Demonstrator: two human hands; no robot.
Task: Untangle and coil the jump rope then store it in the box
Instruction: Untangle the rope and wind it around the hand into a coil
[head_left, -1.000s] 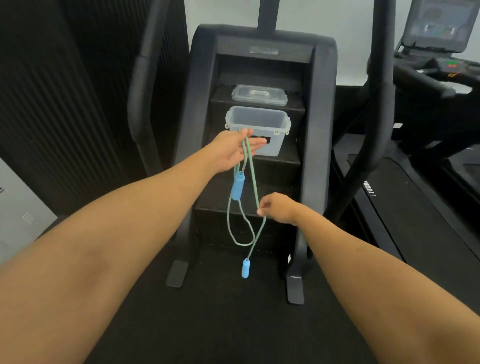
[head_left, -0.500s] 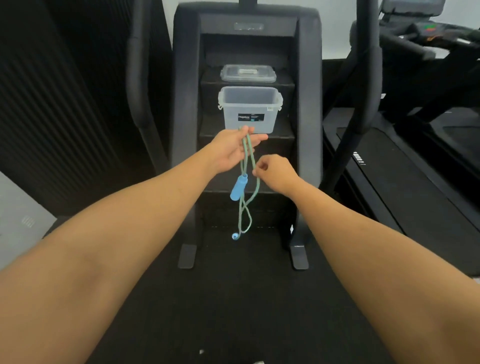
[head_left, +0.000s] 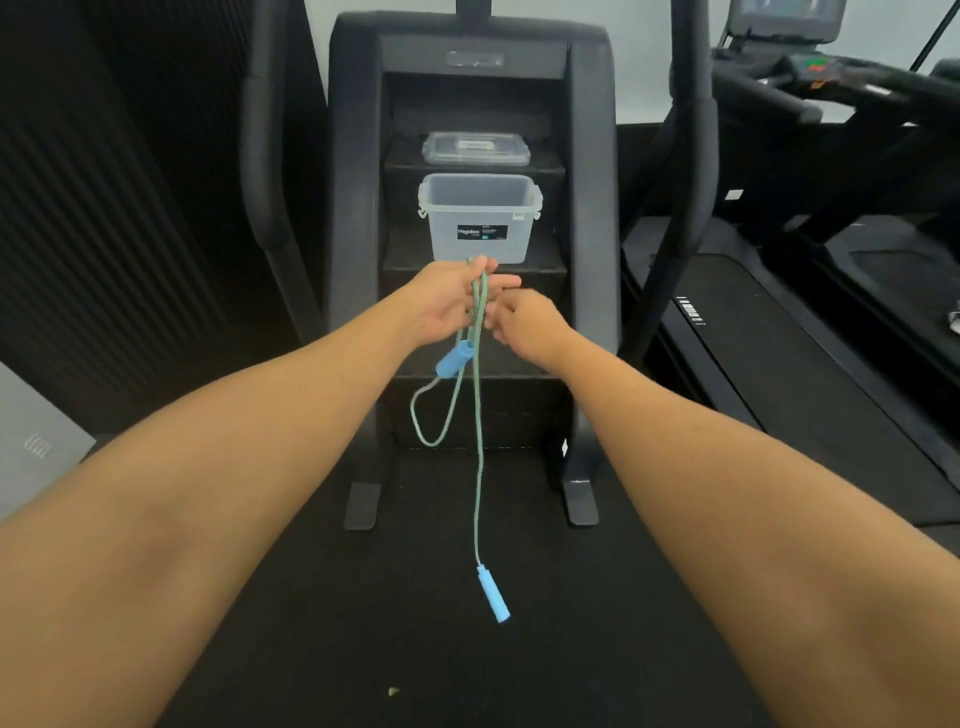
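Left hand (head_left: 447, 301): centre of the frame, palm turned up, fingers curled around several gathered strands of the thin pale-green jump rope (head_left: 479, 415).
Right hand (head_left: 524, 322): just right of the left hand, fingertips pinching the same strands beside the left palm.
Rope: one loop hangs lower left of the hands; a single strand drops straight down toward the lower centre.
Upper blue handle (head_left: 455, 359): tilted, just below the left wrist.
Lower blue handle (head_left: 493, 593): dangling at the strand's end, above the dark floor (head_left: 519, 675).
Clear plastic box with black label (head_left: 480, 218): open, on a step of the black stair machine (head_left: 353, 208), directly above the hands.
Clear lid (head_left: 475, 148): flat on the next step up.
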